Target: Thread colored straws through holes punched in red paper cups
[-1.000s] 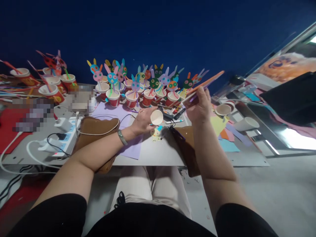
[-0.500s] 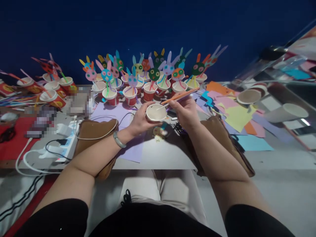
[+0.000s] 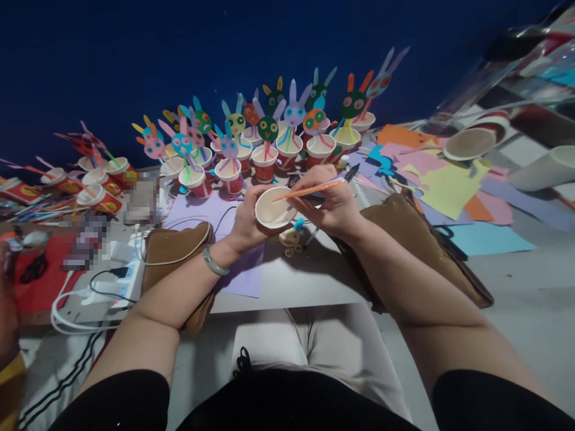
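My left hand (image 3: 249, 221) is wrapped round a paper cup (image 3: 269, 215), its open mouth tilted towards me. In my right hand (image 3: 330, 203) is a thin orange straw (image 3: 309, 190), one end reaching over the inside of the cup. The fingers of my right hand are also close against the cup's right rim. On the table just below the cup lies a small round pale cutout (image 3: 290, 237) with a bit of blue on it. Lavender paper (image 3: 245, 269) lies under my left wrist.
Several red cups with paper rabbit heads (image 3: 268, 128) on straws stand along the back. Coloured paper scraps (image 3: 449, 185) spread at the right. Brown pouches (image 3: 404, 239) flank my arms. A power strip (image 3: 128, 278) with cables lies left; another person's arm (image 3: 6, 305) shows at the left edge.
The cup has turned its mouth more towards me and shifted slightly left. The straw has swung leftward, its end now over the cup. Another person's arm has appeared at the left edge.
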Demonstrator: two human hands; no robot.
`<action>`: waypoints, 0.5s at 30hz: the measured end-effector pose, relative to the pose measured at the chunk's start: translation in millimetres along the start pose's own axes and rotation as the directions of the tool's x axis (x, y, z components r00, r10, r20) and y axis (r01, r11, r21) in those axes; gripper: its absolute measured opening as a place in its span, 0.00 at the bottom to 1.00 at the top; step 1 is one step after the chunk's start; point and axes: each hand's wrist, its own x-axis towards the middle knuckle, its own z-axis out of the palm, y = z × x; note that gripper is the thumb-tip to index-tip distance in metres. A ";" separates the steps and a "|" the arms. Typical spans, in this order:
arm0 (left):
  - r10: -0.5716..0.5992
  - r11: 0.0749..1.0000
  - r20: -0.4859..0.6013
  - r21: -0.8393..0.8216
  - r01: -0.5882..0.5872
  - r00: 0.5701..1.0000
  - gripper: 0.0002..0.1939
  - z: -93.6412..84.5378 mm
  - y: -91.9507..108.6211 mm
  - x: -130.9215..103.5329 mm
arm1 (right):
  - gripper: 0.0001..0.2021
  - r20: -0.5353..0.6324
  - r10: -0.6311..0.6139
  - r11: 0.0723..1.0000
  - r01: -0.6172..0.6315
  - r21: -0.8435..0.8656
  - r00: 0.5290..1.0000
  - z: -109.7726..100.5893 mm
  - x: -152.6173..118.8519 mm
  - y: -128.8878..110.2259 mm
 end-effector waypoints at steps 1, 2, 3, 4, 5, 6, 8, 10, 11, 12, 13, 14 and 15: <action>-0.010 1.000 -0.013 0.006 0.010 1.000 0.42 0.6 -0.9 -0.8 | 0.13 0.012 -0.033 0.999 0.033 -0.023 0.999 0.7 -0.4 0.5; -0.026 1.000 -0.022 0.011 0.026 0.999 0.43 1.4 -1.7 -1.4 | 0.12 0.019 -0.058 0.997 0.059 -0.039 0.998 1.8 -0.9 1.3; -0.045 0.999 -0.024 0.008 0.045 0.999 0.44 2.5 -2.3 -1.8 | 0.11 0.019 -0.078 0.996 0.079 -0.051 0.997 3.2 -1.6 2.2; -0.064 0.998 -0.017 -0.003 0.063 0.998 0.45 3.6 -2.5 -2.1 | 0.10 0.014 -0.090 0.994 0.091 -0.060 0.996 4.8 -2.4 3.3; -0.075 0.997 -0.003 -0.023 0.075 0.997 0.45 4.8 -2.2 -2.2 | 0.10 0.002 -0.098 0.993 0.098 -0.067 0.995 6.5 -3.2 4.6; -0.077 0.996 0.017 -0.047 0.078 0.997 0.45 5.9 -1.5 -2.3 | 0.10 -0.012 -0.099 0.992 0.098 -0.074 0.995 8.2 -4.0 6.1; -0.065 0.994 0.065 -0.084 0.071 0.996 0.45 7.7 1.0 -2.4 | 0.10 -0.029 -0.074 0.994 0.071 -0.088 0.997 11.2 -5.1 9.5; -0.060 0.993 0.113 -0.096 0.071 0.992 0.44 8.3 3.7 -2.7 | 0.10 -0.025 -0.038 0.994 0.035 -0.102 0.999 13.3 -5.8 13.2; -0.063 0.992 0.137 -0.100 0.077 0.989 0.45 8.0 4.8 -2.9 | 0.11 -0.021 -0.024 0.994 0.022 -0.104 0.999 14.1 -6.1 14.9; -0.066 0.991 0.161 -0.109 0.084 0.985 0.45 7.5 5.7 -3.2 | 0.11 -0.018 -0.016 0.995 0.015 -0.101 1.000 14.6 -6.3 16.5; -0.066 0.988 0.182 -0.123 0.089 0.981 0.45 6.7 6.4 -3.4 | 0.11 -0.017 -0.013 0.995 0.012 -0.095 1.000 14.9 -6.6 17.9; -0.061 0.985 0.203 -0.145 0.092 0.977 0.45 5.8 6.8 -3.6 | 0.10 -0.014 -0.011 0.996 0.010 -0.086 1.000 15.1 -6.9 19.1; -0.054 0.981 0.221 -0.172 0.093 0.974 0.44 5.0 7.1 -3.7 | 0.10 -0.009 -0.007 0.997 0.007 -0.080 1.000 15.1 -7.4 19.9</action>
